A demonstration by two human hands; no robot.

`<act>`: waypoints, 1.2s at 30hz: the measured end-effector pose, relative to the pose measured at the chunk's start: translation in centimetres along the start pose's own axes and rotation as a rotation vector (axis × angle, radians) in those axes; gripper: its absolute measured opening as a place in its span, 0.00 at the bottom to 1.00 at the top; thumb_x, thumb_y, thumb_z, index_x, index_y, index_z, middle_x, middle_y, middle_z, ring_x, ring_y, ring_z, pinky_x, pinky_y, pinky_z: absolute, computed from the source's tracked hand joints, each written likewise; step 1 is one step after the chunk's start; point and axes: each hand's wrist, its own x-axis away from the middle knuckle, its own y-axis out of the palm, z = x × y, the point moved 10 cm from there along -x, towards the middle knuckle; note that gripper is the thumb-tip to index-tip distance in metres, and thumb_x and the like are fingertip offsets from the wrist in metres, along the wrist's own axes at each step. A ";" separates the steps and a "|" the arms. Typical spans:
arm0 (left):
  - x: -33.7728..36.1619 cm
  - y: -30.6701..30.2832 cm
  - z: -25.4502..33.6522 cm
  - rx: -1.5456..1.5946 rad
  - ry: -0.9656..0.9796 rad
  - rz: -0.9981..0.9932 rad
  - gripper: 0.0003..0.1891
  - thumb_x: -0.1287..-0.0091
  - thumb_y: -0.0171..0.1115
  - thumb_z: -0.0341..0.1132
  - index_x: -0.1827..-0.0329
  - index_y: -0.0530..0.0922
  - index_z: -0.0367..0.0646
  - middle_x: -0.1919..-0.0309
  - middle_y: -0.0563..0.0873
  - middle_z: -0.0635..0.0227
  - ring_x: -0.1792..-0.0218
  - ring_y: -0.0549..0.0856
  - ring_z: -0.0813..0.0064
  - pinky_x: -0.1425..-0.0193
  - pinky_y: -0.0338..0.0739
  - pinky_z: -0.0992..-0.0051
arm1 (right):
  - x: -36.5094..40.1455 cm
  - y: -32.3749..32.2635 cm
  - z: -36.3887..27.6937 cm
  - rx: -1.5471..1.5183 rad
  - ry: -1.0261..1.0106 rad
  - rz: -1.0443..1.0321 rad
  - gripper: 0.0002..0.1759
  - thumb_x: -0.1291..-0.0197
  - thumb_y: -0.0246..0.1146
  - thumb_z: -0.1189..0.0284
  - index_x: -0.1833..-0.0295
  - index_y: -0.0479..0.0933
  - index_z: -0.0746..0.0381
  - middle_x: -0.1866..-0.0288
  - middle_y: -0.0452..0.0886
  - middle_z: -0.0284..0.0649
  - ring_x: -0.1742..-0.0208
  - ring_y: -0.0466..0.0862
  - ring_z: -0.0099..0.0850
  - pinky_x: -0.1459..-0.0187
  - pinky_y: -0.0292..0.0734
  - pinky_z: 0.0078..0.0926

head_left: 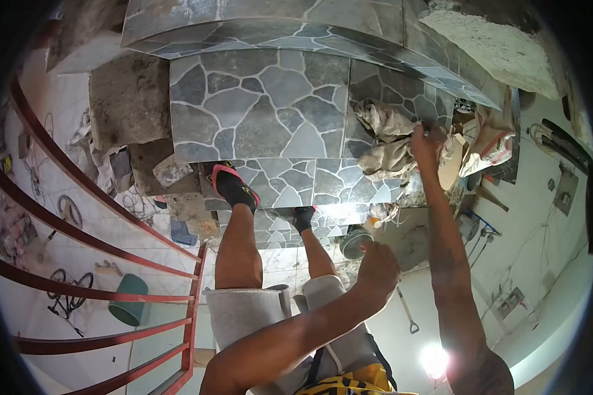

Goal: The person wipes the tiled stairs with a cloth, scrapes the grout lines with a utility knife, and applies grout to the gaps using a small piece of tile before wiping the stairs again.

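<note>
Head view: the right hand [427, 143] is touching a crumpled rag [385, 141] lying far right on the tiled step [263, 112], and I cannot tell whether its fingers are gripping. The left hand [377, 266] is hovering near a tin [353, 241], fingers curled together.

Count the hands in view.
2. The left hand is closed, beside the legs; the right hand touches the crumpled sacks on the tiled step. No others show.

R hand [427, 139] is at the crumpled sacks [390, 141], fingertips lost against the cloth, so grip can't be told. L hand [377, 266] shows its back only, w/ palm + fingers hidden, and covers part of a round tin [349, 242]. Wall fittings [509, 301] too small to ID.
</note>
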 end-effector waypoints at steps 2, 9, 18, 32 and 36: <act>-0.2 0.0 -0.1 0.030 0.018 0.004 0.09 0.42 0.61 0.37 0.64 0.84 0.44 0.68 0.83 0.62 0.62 0.81 0.63 0.56 0.71 0.51 | 2.5 -1.1 -7.3 0.173 -0.341 0.013 0.32 0.40 0.63 0.59 0.34 0.71 0.67 0.37 0.74 0.60 0.34 0.71 0.54 0.36 0.66 0.49; 5.4 -11.0 -9.9 0.199 -0.325 0.190 0.06 0.45 0.63 0.35 0.68 0.84 0.44 0.69 0.84 0.62 0.58 0.85 0.61 0.55 0.75 0.57 | 6.9 4.8 -12.7 0.299 -0.940 -0.204 0.36 0.44 0.70 0.63 0.30 0.69 0.56 0.38 0.72 0.61 0.40 0.74 0.57 0.41 0.69 0.51; 27.0 0.4 -48.9 0.342 -1.072 0.467 0.16 0.40 0.66 0.34 0.52 0.79 0.35 0.61 0.86 0.48 0.56 0.86 0.51 0.51 0.79 0.60 | 0.1 0.6 -12.8 0.255 -0.789 -0.069 0.25 0.34 0.58 0.77 0.32 0.68 0.66 0.37 0.71 0.58 0.38 0.72 0.56 0.39 0.70 0.44; 21.7 10.0 -57.9 -0.445 -0.849 0.300 0.44 0.53 0.79 0.45 0.32 0.69 0.39 0.42 0.76 0.59 0.39 0.75 0.57 0.33 0.68 0.60 | 27.3 2.2 -10.6 0.006 -0.517 -0.842 0.25 0.42 0.62 0.80 0.36 0.72 0.66 0.33 0.67 0.56 0.37 0.72 0.52 0.40 0.71 0.43; 21.8 10.9 -58.8 -0.397 -0.923 0.269 0.43 0.52 0.79 0.47 0.36 0.69 0.37 0.43 0.75 0.54 0.37 0.73 0.53 0.32 0.67 0.55 | 27.5 3.3 -10.9 -0.007 -0.414 -0.858 0.24 0.41 0.60 0.79 0.38 0.72 0.67 0.34 0.68 0.56 0.36 0.71 0.54 0.37 0.69 0.45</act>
